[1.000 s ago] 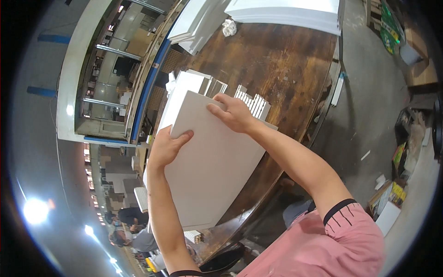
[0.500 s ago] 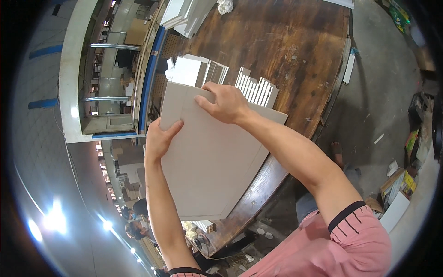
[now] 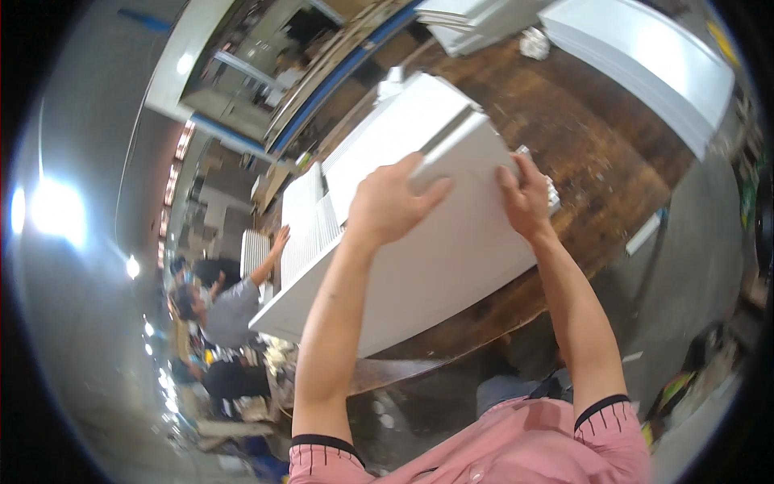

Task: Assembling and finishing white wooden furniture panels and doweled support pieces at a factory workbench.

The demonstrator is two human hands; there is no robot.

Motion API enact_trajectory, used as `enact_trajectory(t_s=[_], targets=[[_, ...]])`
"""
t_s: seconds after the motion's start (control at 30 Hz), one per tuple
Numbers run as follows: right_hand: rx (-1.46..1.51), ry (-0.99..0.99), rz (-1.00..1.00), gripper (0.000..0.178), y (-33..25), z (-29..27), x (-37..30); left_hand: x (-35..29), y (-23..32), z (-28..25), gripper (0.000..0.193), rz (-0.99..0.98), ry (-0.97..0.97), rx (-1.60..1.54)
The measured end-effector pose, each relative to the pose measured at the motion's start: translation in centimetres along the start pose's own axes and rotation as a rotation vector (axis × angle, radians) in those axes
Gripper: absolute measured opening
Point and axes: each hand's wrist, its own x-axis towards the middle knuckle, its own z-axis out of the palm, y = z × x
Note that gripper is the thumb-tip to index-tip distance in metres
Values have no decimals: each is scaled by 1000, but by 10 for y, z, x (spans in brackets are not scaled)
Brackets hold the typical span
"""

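A large flat white panel (image 3: 451, 250) stands tilted in front of me, its broad face toward me. My left hand (image 3: 395, 200) grips its upper edge, thumb on the near face and fingers hidden behind. At the panel's upper right corner, my right hand (image 3: 528, 196) is closed on the edge. Just behind lies a stack of white boards (image 3: 395, 133), close to the panel's upper edge. White ribbed strips (image 3: 310, 222) sit to the left of that stack. Part of another white bundle (image 3: 552, 194) peeks out past my right hand.
The brown wooden table (image 3: 597, 121) carries a large white panel stack (image 3: 645, 68) at the far right. More white pieces (image 3: 476, 24) and a crumpled white wad (image 3: 534, 43) lie at the back. A co-worker in a grey shirt (image 3: 234, 310) reaches in from the left.
My view has turned, bringing the co-worker and the far right stack into sight. The panel has swung round and both hands have shifted along its edge, now farther apart.
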Motion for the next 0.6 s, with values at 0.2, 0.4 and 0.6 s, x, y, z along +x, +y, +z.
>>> enact_trajectory(t_s=[0.2, 0.4, 0.6], targets=[[92, -117, 133, 30, 3, -15, -11, -31, 3, -6, 50, 34, 50, -27], [-16, -66, 72, 49, 51, -36, -9, -47, 14, -13, 48, 51, 6, -68], [-107, 5, -19, 55, 57, -36, -7, -107, -20, 11, 48, 15, 275, 70]])
